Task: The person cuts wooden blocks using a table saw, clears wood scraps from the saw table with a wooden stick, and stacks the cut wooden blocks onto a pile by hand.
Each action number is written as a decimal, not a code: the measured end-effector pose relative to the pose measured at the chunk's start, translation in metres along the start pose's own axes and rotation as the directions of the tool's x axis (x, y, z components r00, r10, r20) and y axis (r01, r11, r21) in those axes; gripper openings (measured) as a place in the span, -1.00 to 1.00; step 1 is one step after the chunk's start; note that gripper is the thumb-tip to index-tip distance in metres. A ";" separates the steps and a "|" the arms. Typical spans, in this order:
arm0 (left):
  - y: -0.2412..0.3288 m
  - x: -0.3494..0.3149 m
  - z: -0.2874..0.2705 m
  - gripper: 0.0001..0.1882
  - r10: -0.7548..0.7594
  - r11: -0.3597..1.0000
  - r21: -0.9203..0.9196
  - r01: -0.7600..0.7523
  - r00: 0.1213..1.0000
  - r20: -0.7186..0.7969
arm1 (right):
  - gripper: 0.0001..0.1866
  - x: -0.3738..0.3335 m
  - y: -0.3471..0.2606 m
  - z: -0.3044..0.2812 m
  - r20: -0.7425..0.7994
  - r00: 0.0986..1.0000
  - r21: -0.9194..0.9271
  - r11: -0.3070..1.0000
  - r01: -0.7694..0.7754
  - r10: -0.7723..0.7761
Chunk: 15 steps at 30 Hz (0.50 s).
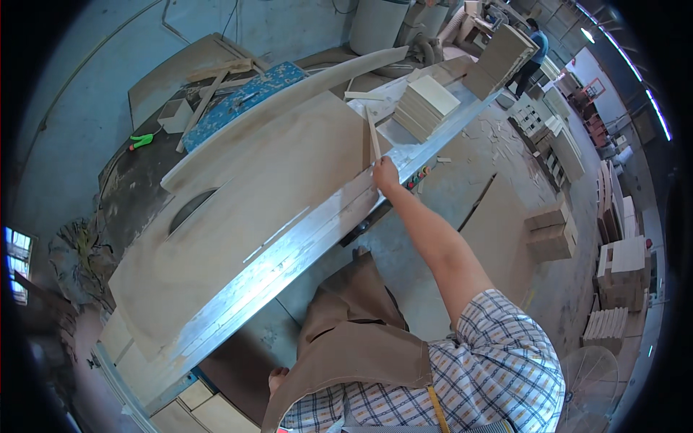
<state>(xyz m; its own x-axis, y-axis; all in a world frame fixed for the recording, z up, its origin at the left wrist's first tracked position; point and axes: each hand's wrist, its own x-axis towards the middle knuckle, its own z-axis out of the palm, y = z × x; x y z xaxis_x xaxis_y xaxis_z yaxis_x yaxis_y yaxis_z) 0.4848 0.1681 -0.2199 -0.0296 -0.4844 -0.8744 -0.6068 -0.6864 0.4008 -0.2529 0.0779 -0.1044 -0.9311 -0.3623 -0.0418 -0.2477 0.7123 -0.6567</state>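
Observation:
My right arm reaches out over the long metal edge of a saw table (pixel 289 252). At its far part my right hand (pixel 385 175) is closed around the near end of a thin wooden strip (pixel 372 134), which points away from me. Just beyond the hand stands a stack of pale boards (pixel 426 108) on the table. My left hand (pixel 276 379) hangs low beside my brown apron (pixel 361 353), by the table's near side. Its fingers are mostly hidden, and nothing shows in it.
A long fence (pixel 289 115) runs along the table's far side, with a blue speckled board (pixel 245 101) behind it. Control buttons (pixel 417 177) sit under the table edge near my right hand. Stacked boards (pixel 552 227) stand on the floor at right. A person (pixel 534 54) is farther back.

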 end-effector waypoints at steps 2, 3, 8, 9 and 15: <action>0.006 -0.004 0.004 -0.55 -0.014 0.999 0.039 0.016 0.998 -0.056 | -0.58 0.041 -0.009 -0.001 0.020 1.000 0.029 1.000 -0.002 0.002; 0.010 -0.004 0.008 -0.54 -0.025 0.999 0.037 0.028 0.997 -0.079 | -0.59 0.059 -0.010 -0.002 0.031 0.999 0.049 0.999 -0.014 0.013; -0.013 0.012 0.038 -0.54 -0.022 0.999 0.045 0.029 0.990 -0.141 | -0.61 0.095 -0.013 0.002 -0.042 0.976 0.054 0.975 0.217 -0.215; -0.029 0.024 0.043 -0.57 0.192 0.944 0.289 -0.157 0.977 -0.096 | -0.62 0.086 -0.013 0.006 -0.075 0.933 0.079 0.930 0.358 -0.353; 0.066 -0.038 0.112 -0.63 0.306 0.863 0.429 -0.268 0.952 -0.020 | -0.62 -0.029 -0.023 -0.027 0.482 0.373 0.198 0.513 0.835 -0.793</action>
<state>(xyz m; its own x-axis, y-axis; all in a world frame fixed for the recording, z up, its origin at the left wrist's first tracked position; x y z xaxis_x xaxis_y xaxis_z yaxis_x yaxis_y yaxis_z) 0.3569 0.2023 -0.1906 -0.1977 -0.6821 -0.7041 -0.8562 -0.2295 0.4628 -0.2273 0.0880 -0.0674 -0.0215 -0.9896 0.1420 -0.8517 -0.0563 -0.5211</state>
